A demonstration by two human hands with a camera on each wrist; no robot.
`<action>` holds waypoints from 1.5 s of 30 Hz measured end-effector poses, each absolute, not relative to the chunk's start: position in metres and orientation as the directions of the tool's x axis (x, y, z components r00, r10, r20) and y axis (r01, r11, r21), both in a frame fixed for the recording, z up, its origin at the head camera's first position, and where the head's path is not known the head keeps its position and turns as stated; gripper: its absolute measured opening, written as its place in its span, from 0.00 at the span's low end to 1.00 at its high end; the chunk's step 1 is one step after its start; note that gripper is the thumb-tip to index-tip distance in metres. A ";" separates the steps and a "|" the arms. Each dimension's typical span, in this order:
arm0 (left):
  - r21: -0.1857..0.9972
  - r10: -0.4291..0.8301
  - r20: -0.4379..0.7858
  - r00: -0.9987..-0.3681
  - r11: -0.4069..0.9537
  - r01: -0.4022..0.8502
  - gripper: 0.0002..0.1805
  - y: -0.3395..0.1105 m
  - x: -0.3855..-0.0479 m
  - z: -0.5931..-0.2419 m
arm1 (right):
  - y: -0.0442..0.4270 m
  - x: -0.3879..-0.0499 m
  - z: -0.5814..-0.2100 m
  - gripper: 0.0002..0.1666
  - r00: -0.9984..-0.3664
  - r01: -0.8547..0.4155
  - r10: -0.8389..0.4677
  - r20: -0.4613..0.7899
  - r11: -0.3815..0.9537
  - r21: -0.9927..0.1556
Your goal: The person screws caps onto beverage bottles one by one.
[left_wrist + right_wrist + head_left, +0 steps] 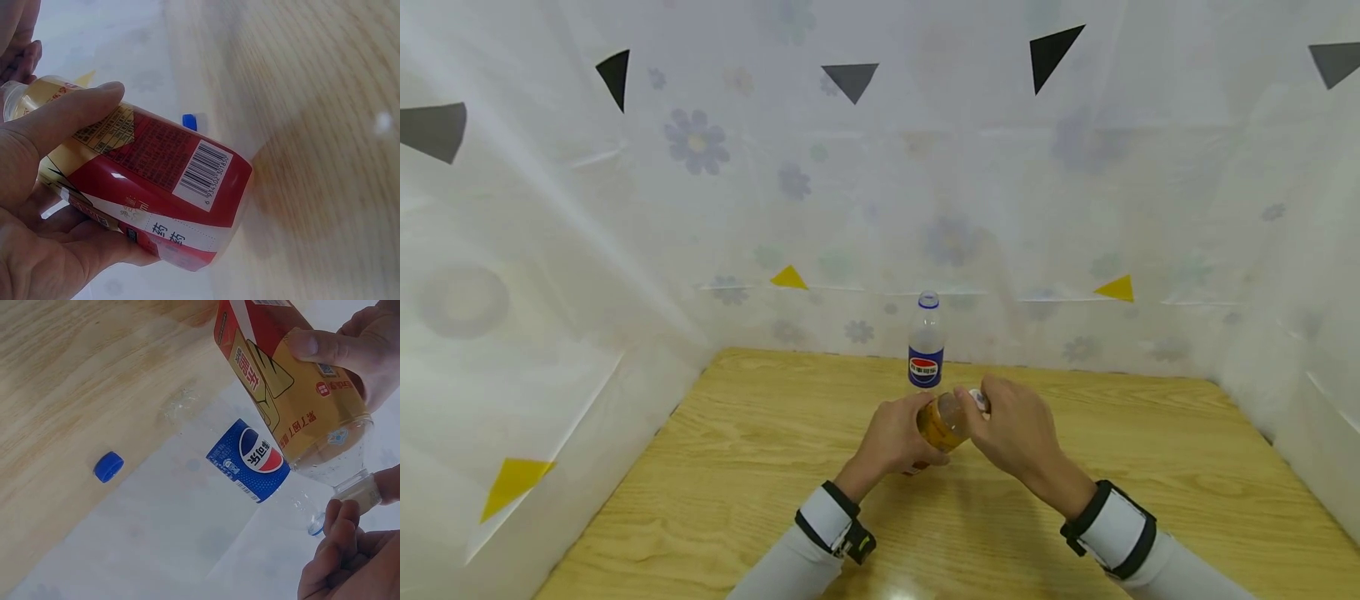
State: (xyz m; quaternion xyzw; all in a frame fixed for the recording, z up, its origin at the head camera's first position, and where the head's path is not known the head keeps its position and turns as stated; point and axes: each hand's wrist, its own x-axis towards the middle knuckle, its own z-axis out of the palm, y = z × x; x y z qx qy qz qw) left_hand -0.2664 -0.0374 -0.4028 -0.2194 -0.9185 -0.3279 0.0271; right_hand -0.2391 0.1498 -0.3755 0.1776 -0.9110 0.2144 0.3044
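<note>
A clear bottle with a red and gold label point(169, 162) is tilted above the table, its neck toward the right. My left hand point(891, 437) grips it round the labelled body, thumb on one side and fingers on the other. At its neck, the right hand point(1018, 429) pinches the white cap point(365, 495) between thumb and fingers. Just behind the hands stands an uncapped clear bottle with a blue Pepsi label point(925, 367), upright on the table. A blue cap point(109, 467) lies on the tabletop near that bottle; the hands hide it in the head view.
The wood-grain table point(715, 467) extends to both sides of the hands. White translucent sheeting point(880, 192) with flower prints rises at its back and sides, with black, grey and yellow triangles on it.
</note>
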 end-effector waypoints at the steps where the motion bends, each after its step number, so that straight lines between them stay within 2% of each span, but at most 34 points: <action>1: 0.592 0.383 0.193 -0.904 0.689 0.418 0.41 -0.038 -0.266 -0.403 | 0.150 -0.240 -0.376 0.25 -0.752 -0.459 -0.194 0.630 0.840 -0.290; 7: 0.608 0.371 0.192 -0.909 0.682 0.406 0.41 -0.039 -0.265 -0.403 | 0.150 -0.241 -0.380 0.22 -0.758 -0.477 -0.192 0.623 0.815 -0.329; 12: 0.619 0.369 0.184 -0.911 0.677 0.399 0.40 -0.039 -0.266 -0.403 | 0.149 -0.238 -0.377 0.21 -0.829 -0.437 -0.177 0.531 0.797 -0.417; 15: 0.620 0.373 0.188 -0.908 0.673 0.405 0.38 -0.040 -0.268 -0.404 | 0.147 -0.235 -0.374 0.28 -0.881 -0.392 -0.165 0.443 0.780 -0.489; 17: 0.620 0.372 0.187 -0.909 0.673 0.403 0.38 -0.040 -0.268 -0.405 | 0.147 -0.232 -0.371 0.34 -0.892 -0.387 -0.176 0.417 0.775 -0.500; 20: 0.625 0.369 0.189 -0.910 0.670 0.401 0.39 -0.040 -0.269 -0.405 | 0.147 -0.229 -0.367 0.38 -0.875 -0.427 -0.225 0.428 0.775 -0.466; 25: 0.626 0.367 0.199 -0.909 0.667 0.405 0.40 -0.040 -0.268 -0.406 | 0.147 -0.224 -0.361 0.33 -0.843 -0.488 -0.286 0.456 0.764 -0.422; 34: 0.632 0.374 0.192 -0.907 0.660 0.406 0.44 -0.042 -0.269 -0.405 | 0.146 -0.223 -0.359 0.20 -0.835 -0.500 -0.289 0.469 0.754 -0.425; 45: 0.628 0.378 0.202 -0.904 0.658 0.416 0.44 -0.042 -0.269 -0.406 | 0.147 -0.227 -0.365 0.17 -0.815 -0.513 -0.271 0.512 0.747 -0.422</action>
